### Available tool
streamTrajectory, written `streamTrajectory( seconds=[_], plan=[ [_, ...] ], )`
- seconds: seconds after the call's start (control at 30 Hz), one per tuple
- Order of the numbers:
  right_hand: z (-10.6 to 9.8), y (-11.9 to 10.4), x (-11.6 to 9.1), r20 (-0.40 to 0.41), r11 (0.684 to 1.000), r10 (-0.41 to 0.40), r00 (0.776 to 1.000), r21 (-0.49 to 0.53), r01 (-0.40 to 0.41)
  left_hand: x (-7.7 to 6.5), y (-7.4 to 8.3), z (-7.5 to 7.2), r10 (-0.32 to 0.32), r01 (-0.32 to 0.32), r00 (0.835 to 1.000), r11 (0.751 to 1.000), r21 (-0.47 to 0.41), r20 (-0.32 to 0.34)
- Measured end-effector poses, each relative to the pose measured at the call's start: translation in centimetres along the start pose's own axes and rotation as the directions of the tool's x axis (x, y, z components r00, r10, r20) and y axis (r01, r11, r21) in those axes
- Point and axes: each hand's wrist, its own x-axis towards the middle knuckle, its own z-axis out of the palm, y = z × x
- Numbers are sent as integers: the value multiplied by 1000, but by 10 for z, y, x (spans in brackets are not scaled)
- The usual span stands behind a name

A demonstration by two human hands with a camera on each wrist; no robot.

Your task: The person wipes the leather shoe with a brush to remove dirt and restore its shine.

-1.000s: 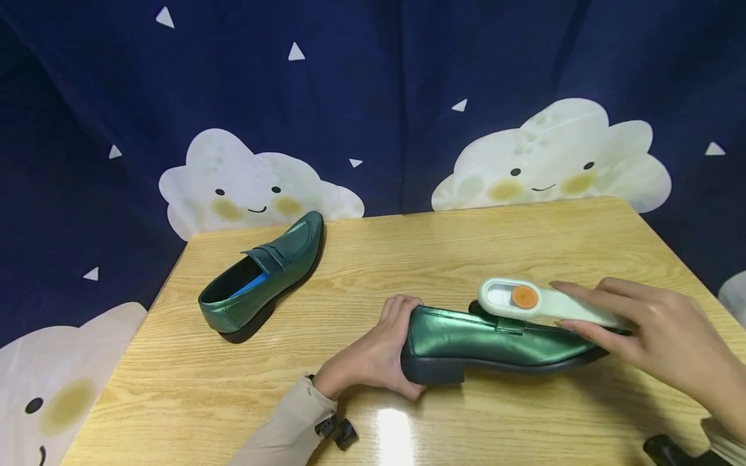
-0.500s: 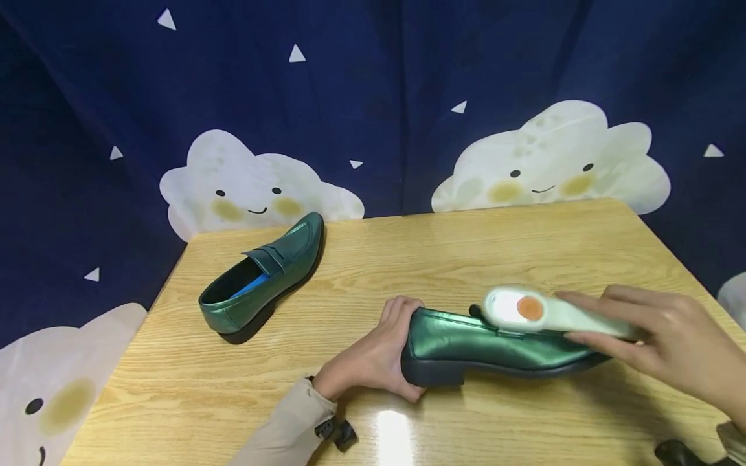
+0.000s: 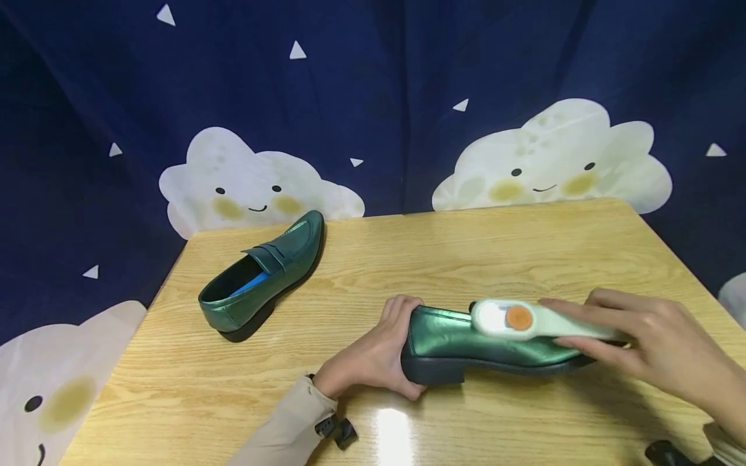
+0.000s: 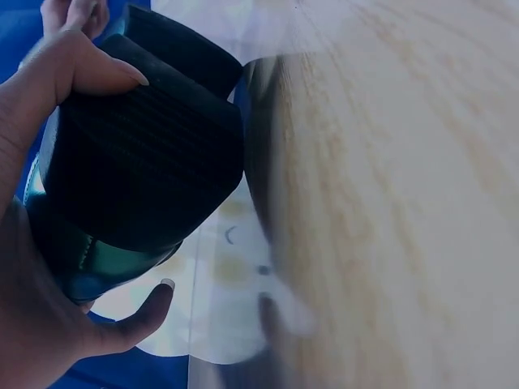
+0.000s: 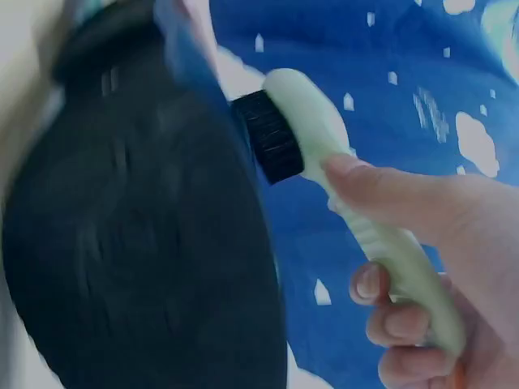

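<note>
My left hand (image 3: 381,353) grips the heel end of a shiny green loafer (image 3: 443,336), its toe pointing right. In the left wrist view the thumb lies on the dark heel (image 4: 154,154) and the fingers wrap the back of the shoe. My right hand (image 3: 653,343) holds the handle of a pale green brush (image 3: 542,320) with an orange button. The brush head lies over the loafer's upper. Black bristles (image 5: 272,138) face the shoe in the right wrist view, beside the dark sole (image 5: 154,219); their exact contact spot is hidden.
A matching green loafer (image 3: 268,272) with a blue insole stands at the back left of the wooden table (image 3: 373,259). Behind the table hangs a dark blue curtain (image 3: 402,97) printed with clouds and white triangles.
The brush has shifted slightly down over the loafer's upper, going a little right, then back left. My left hand and the held loafer have stayed in place.
</note>
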Motion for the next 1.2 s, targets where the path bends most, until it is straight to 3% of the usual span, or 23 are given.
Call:
streamTrajectory(
  seconds=[0.13, 0.23, 0.3, 0.43, 0.53, 0.63, 0.7, 0.8, 0.9, 1.03, 1.13, 1.2],
  plan=[
    [-7, 21, -5, -94, 991, 28, 995, -130, -41, 0, 0, 0, 0, 0, 1000, 1000, -2, -1],
    [-12, 39, -10, -176, 966, 53, 983, -242, -95, 0, 1, 0, 8, -8, 1000, 1000, 2, 2],
    [-16, 47, -14, -224, 959, 96, 970, -241, -151, 0, 1, 0, 13, -13, 1000, 1000, 6, 6],
    [-24, 49, -18, -239, 977, 158, 958, -102, -187, -1, 1, -1, 9, -9, 1000, 1000, 3, 9],
    [-25, 38, -15, -150, 989, 133, 980, -43, -141, -1, 1, -2, 5, -5, 1000, 1000, -1, 5],
    [-20, 23, -11, -11, 996, 23, 1000, 90, -22, 0, 1, -1, 9, -9, 1000, 1000, 3, 2],
    [-16, 16, -10, 95, 973, -61, 994, 226, 39, 0, 1, -1, 13, -13, 1000, 1000, 5, 0],
    [-9, 18, -12, 180, 914, -145, 973, 400, 63, 1, 1, -1, 13, -13, 1000, 1000, 7, -1],
    [-8, 33, -16, 210, 902, -152, 966, 430, 48, 2, 1, -2, 11, -11, 1000, 1000, 6, 0],
    [-12, 60, -26, 180, 943, -59, 982, 332, -4, 2, 2, -2, 8, -8, 1000, 1000, 9, -2],
    [-16, 75, -35, 120, 985, 89, 989, 139, -105, 1, 2, -2, 13, -13, 1000, 1000, 12, -4],
    [-19, 81, -39, 76, 983, 181, 980, 10, -183, 0, 3, -2, 15, -15, 1000, 1000, 13, -5]
  ],
)
